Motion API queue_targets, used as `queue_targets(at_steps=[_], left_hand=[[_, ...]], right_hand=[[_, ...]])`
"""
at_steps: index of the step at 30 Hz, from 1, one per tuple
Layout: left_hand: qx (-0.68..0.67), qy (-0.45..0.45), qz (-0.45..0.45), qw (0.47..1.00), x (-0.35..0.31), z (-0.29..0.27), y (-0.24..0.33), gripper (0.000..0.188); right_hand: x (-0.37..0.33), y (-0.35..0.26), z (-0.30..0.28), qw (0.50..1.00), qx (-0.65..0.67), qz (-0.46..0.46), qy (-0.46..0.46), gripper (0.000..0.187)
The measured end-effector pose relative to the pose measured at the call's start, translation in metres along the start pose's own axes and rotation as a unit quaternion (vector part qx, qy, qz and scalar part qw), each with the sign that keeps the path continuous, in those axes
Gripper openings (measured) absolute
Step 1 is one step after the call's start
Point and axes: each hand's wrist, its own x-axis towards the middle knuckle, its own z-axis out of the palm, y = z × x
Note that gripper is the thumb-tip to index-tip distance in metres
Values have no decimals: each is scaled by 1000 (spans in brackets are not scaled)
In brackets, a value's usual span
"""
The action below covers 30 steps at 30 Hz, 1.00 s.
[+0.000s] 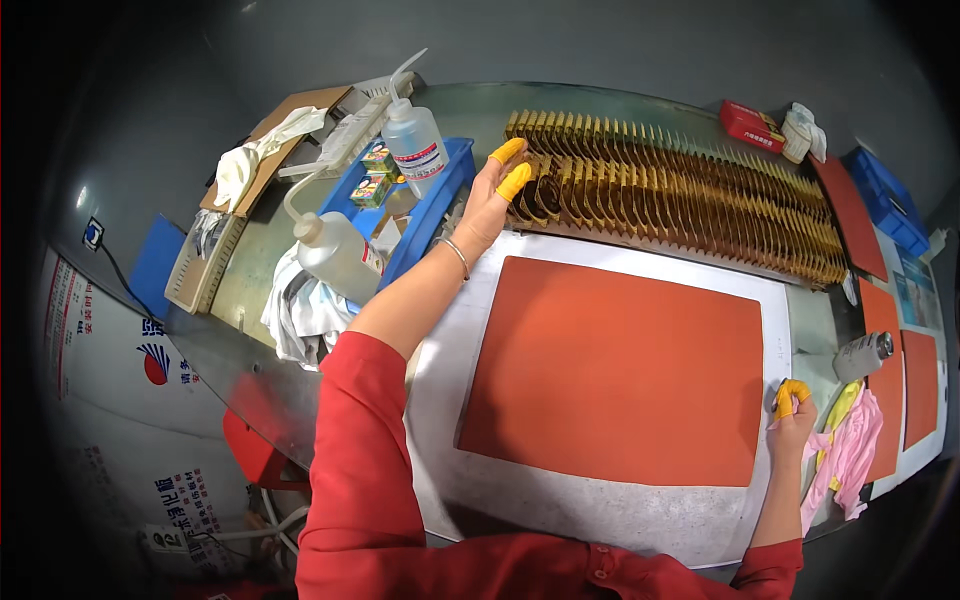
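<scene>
Red sleeve (365, 450) nearest me; at twelve, the left hand (484, 205) meets gold plates (650, 200) racked toward two, grip unclear; at four, the right hand (792, 408) curls, hold unclear. Rows look full; what's finished, I can't tell.

A red top (510, 570) with red sleeves (368, 440), a small button (602, 574) at the front — yellow finger covers (514, 183) on the left hand (486, 206) and the right hand (794, 416) — and a slim silvery bracelet (457, 259) at the left wrist (468, 238).
</scene>
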Motion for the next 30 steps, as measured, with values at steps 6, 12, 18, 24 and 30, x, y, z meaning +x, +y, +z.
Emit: queue_targets(at_steps=[6,12,18,24,30], left_hand=[[55,7,47,997,-5,-7,-11,56],[-11,106,11,994,0,6,-16,47],[39,52,-33,997,1,11,-6,62],[159,-110,-30,981,-4,-18,-2,98],[215,-140,23,966,-7,-15,2,99]], right_hand=[[1,-4,4,1000,-18,-1,1,4],[2,-3,1,1000,-2,-7,1,3],[2,-2,-2,999,-34,-7,-3,2],[1,-3,1,999,-32,-18,0,2],[1,-4,3,1000,-23,-4,6,2]])
